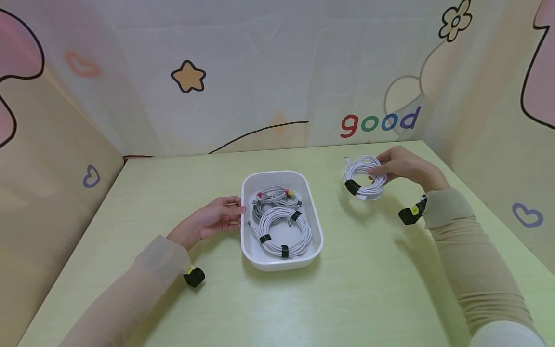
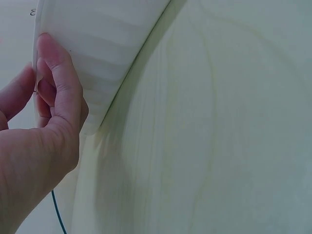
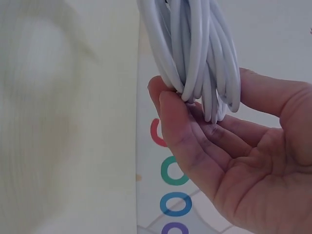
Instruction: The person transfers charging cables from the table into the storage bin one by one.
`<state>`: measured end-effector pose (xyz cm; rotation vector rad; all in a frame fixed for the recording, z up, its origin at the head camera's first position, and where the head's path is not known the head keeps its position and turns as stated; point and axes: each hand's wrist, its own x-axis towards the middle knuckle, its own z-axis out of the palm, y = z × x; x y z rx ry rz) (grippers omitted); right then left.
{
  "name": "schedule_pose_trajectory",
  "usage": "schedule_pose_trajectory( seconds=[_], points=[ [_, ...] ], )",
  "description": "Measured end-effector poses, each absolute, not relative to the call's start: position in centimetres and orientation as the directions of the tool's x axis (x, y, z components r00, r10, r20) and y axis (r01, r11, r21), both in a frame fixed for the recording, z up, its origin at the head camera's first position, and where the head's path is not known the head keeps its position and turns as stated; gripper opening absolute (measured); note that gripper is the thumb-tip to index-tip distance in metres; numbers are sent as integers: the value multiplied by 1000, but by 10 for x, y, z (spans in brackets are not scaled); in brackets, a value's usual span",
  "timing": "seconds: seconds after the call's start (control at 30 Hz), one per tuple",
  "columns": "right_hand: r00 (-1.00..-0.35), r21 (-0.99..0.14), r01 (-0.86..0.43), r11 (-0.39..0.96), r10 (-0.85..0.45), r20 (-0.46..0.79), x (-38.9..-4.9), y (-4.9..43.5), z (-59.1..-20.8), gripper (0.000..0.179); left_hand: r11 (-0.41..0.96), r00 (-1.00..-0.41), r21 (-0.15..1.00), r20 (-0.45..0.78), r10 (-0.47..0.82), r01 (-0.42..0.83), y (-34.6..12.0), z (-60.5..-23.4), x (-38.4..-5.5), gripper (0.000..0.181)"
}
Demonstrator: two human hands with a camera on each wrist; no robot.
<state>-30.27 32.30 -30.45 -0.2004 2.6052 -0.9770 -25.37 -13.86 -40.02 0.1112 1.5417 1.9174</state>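
A white plastic bin (image 1: 282, 264) stands mid-table with coiled cables inside. My left hand (image 1: 212, 219) pinches its left rim, thumb on top and fingers against the outer wall, as the left wrist view also shows. In the bin, a large white coiled cable (image 1: 309, 236) with black ties lies in front of a greyish coil (image 1: 277, 194) that has red and yellow plugs. To the right of the bin, my right hand (image 1: 403, 166) holds up a bundled white cable (image 1: 362, 164) with a black strap. In the right wrist view, thumb and fingers grip the bundle's loops (image 3: 195, 53).
The pale green tabletop (image 1: 173, 183) meets a printed cloth backdrop (image 1: 260, 72) at the back and sides. Small black wrist cameras hang under both sleeves, one by the left cuff (image 1: 195, 277) and one by the right cuff (image 1: 409, 215).
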Motion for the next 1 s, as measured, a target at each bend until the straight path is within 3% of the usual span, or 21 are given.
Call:
schedule_pose_trajectory(
  seconds=[0.47,1.0],
  points=[
    [-915,-665,-61,744,-308,-261,-301,289,-294,40,-66,-780,896,-343,523,-439,-139,-401,-255,29],
    [-896,-645,-130,753,-368,-250,-293,250,-285,41,-73,-776,897,-333,537,-435,-139,-402,-256,23]
  ],
)
